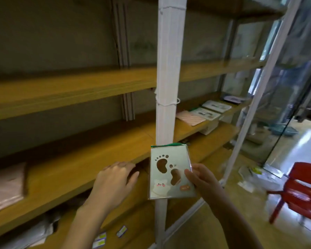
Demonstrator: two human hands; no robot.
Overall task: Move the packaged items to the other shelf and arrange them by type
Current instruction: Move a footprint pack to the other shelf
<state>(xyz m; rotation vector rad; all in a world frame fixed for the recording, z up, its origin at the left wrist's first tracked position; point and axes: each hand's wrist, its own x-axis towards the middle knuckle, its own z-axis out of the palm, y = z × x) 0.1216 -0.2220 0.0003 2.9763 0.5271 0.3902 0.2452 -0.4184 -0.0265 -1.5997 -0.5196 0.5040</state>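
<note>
left hand (115, 178): palm down, fingers (127, 168) loosely bent; right hand (200, 179): fingers pinch packet (166, 177); both forearms extended

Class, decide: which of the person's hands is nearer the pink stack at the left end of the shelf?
Left. The left hand rests at the shelf edge, to the right of the pink stack; the right hand is farther right, pinching the footprint packet.

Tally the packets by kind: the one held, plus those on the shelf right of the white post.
Footprint packet: 3 (one in the right hand, two on the shelf)
Pink packet: 1
Purple packet, blurred: 1
Total: 5
</note>
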